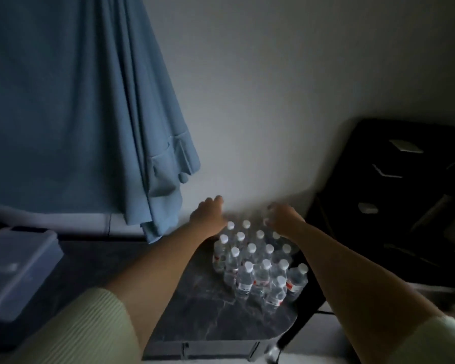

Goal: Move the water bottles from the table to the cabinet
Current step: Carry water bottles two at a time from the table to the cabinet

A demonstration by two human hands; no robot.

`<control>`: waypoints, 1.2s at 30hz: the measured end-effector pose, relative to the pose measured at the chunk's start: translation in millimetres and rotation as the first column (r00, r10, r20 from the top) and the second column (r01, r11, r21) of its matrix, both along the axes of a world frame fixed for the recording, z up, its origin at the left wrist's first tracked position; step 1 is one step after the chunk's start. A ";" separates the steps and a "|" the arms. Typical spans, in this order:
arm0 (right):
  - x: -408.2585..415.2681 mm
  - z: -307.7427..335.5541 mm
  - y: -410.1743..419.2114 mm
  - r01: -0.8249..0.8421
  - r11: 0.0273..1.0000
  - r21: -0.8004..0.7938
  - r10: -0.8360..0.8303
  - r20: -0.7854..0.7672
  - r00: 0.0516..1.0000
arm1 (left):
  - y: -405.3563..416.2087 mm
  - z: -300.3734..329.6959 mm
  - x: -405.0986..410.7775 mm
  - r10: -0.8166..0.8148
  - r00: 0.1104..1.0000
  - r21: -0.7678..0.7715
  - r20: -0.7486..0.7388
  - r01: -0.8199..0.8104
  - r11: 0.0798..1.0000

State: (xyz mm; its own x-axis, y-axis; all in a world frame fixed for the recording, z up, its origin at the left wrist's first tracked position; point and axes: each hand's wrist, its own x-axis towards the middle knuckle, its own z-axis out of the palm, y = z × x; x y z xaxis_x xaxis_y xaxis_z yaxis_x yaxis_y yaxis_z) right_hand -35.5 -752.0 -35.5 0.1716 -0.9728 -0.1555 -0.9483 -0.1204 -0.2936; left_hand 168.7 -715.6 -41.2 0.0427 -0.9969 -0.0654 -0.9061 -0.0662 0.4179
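Both hands [244,214] over water bottles [258,264] (red-banded labels, unreadable).

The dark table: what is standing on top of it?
A cluster of water bottles with white caps stands on the table. Both arms cover part of its top, so anything under them stays unseen.

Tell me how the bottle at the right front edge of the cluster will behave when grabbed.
The leaning bottle already tilts, so it probably tips easily if nudged. It looks full, so likely heavy for its size. Its thin clear plastic may flex or slip under a loose grip.
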 end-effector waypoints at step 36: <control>265.8 -28.2 432.7 -1.000 -0.002 -0.010 0.996 0.087 -0.002 | 580.1 14.8 46.1 0.966 0.150 0.105 0.209 -0.986 0.130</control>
State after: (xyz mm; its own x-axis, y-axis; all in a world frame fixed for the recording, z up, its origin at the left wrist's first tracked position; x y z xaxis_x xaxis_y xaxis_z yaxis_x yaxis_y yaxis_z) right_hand 230.4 -319.3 -63.6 0.9738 0.1861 -0.1306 0.1255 -0.9189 -0.3740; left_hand 214.8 -135.5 -26.4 0.9844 -0.0743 -0.1592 -0.0398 -0.9769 0.2099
